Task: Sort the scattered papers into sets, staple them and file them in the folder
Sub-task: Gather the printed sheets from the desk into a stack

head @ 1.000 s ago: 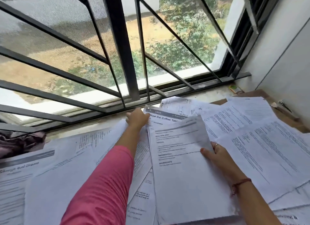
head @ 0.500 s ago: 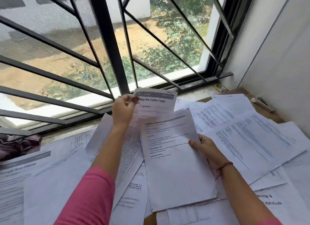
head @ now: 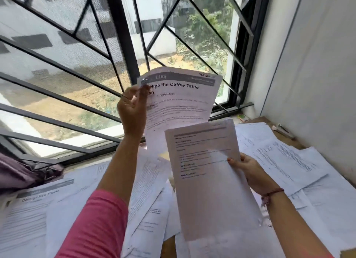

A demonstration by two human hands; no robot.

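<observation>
The left hand (head: 133, 107) is raised before the window bars (head: 123, 46), its grip pinching the upper corner of a titled sheet (head: 181, 99). Right of it and lower, the right hand (head: 250, 171) grips a second sheet (head: 210, 177) by its edge, above scattered papers (head: 289, 161) on the worktop (head: 269, 123).

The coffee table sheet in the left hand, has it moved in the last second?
Yes. The left hand has lifted the coffee table sheet off the paper pile, up in front of the window grille.
</observation>
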